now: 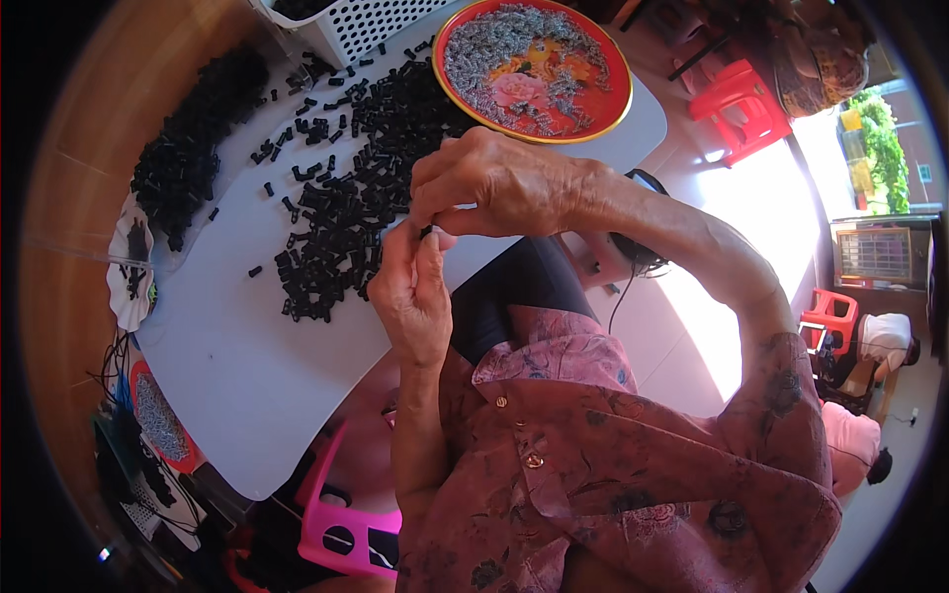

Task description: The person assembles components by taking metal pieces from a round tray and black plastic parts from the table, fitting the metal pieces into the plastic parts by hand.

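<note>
Fingers (431, 262) of left hand (413, 301) and right hand (502, 183) meet, grip clamped on one black piece (426, 231); bench (227, 366) carries uncountable black parts (400, 119), one red tray (606, 104), one white basket (371, 28).

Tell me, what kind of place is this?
Probably a small workshop: small black plastic-looking pieces lie heaped on a white table, and a round gold-rimmed red tray holds tiny silvery metal-looking parts.
</note>
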### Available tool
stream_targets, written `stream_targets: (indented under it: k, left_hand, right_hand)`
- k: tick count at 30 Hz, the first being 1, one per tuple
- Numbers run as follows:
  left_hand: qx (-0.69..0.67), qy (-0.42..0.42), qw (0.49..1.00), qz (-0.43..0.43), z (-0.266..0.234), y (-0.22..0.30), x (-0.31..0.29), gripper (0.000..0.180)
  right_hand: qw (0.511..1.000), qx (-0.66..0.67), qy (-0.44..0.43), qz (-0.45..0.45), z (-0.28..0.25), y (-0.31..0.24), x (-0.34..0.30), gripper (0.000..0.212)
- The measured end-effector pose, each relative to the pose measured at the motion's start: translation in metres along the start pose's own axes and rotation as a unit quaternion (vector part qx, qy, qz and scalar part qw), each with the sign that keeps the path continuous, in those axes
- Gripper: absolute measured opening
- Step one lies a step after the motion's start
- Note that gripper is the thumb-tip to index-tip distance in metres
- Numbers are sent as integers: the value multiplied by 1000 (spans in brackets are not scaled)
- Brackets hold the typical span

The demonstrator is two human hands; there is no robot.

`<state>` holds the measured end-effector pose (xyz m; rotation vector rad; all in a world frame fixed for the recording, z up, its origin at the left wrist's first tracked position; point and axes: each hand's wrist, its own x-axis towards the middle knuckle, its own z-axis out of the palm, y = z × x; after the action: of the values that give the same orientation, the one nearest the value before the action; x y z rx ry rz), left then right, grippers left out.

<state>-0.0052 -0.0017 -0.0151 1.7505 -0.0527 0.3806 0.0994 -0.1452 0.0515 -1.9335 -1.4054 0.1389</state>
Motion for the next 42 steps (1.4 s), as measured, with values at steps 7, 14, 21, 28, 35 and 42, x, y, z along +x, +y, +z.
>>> stream_targets:
  k: [7, 14, 21, 28, 35, 42]
  left_hand:
    - [9, 18, 1000, -11, 3, 1, -2, 20]
    - [-65, 98, 993, -32, 2, 7, -4, 29]
    - [-52, 80, 995, -30, 1, 6, -1, 28]
    - [-43, 52, 997, -26, 2, 5, 0, 22]
    - [-30, 40, 998, -25, -1, 2, 0, 20]
    - [-90, 26, 994, -50, 0, 8, -1, 23]
  right_hand:
    - [980, 129, 102, 114, 12, -4, -14, 19]
    - [981, -76, 144, 105, 19, 12, -19, 24]
    - [981, -178, -15, 75, 27, 13, -10, 14]
    - [971, -202, 8, 129, 31, 12, -9, 18]
    - [963, 84, 130, 223, 32, 4, -24, 14]
    - [856, 408, 171, 268, 33, 3, -25, 15]
